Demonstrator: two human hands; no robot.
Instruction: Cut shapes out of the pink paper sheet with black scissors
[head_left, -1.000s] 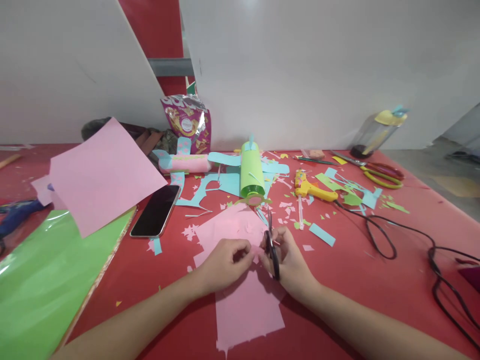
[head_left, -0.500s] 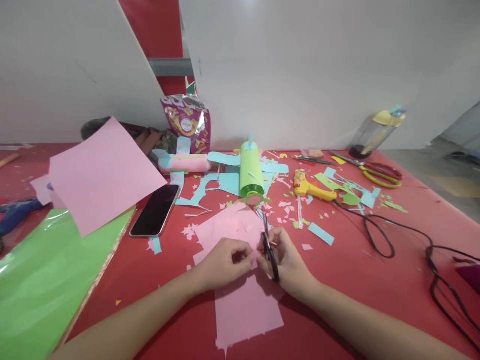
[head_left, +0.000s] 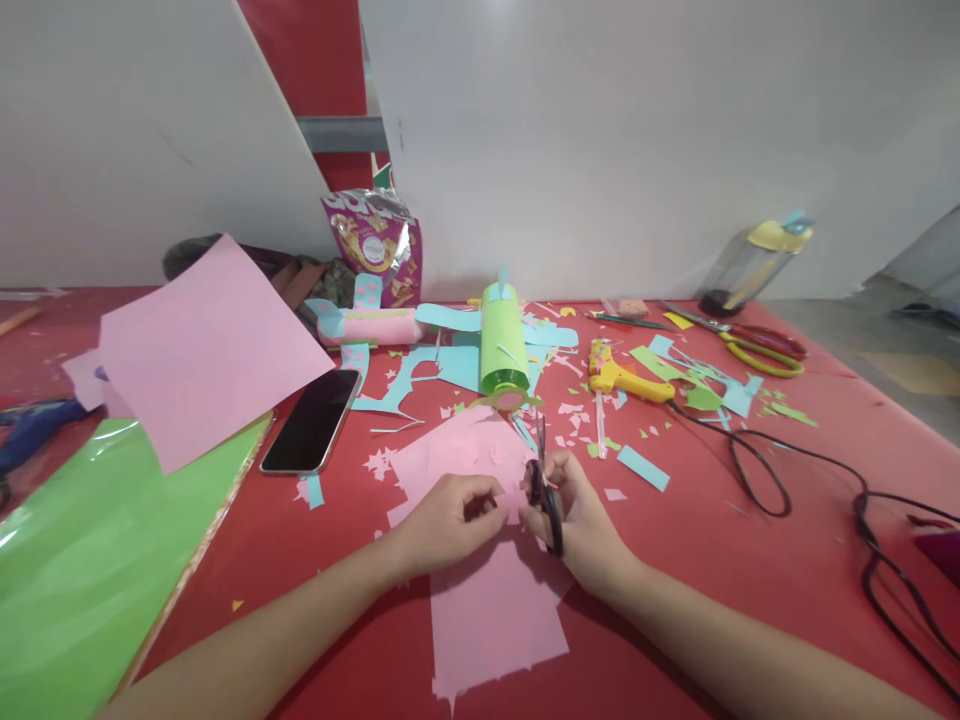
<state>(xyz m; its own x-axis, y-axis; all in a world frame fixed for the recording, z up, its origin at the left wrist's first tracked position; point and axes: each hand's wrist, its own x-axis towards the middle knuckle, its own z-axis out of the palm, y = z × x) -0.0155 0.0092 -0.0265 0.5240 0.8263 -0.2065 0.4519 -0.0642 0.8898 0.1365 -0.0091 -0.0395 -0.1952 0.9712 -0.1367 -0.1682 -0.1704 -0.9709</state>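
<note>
My left hand (head_left: 457, 525) is closed, thumb and forefinger pinched on what looks like a small piece of pink paper (head_left: 513, 508), mostly lost against the pink sheets below. Black-handled scissors (head_left: 551, 505) are in my right hand (head_left: 581, 530), their blades pointing away from me and the fingers curled about the handles. Under both hands lie cut pink paper sheets (head_left: 495, 620) with ragged edges. Just beyond stands a green paper tube plane (head_left: 502, 340) with light blue wings. To its left is a pink tube plane (head_left: 375, 327) with blue, pink-spotted fins.
A phone (head_left: 311, 420), a large pink sheet (head_left: 210, 360) and a green paper pack (head_left: 112, 560) lie left. On the right are a yellow glue gun (head_left: 630, 382) with a trailing cord, large scissors (head_left: 750, 340), a bottle (head_left: 750, 265) and scattered scraps. Behind stands a snack bag (head_left: 379, 245).
My right hand with the scissors has shifted slightly right, away from my left hand, and the blades now point more straight ahead. My left hand has barely moved.
</note>
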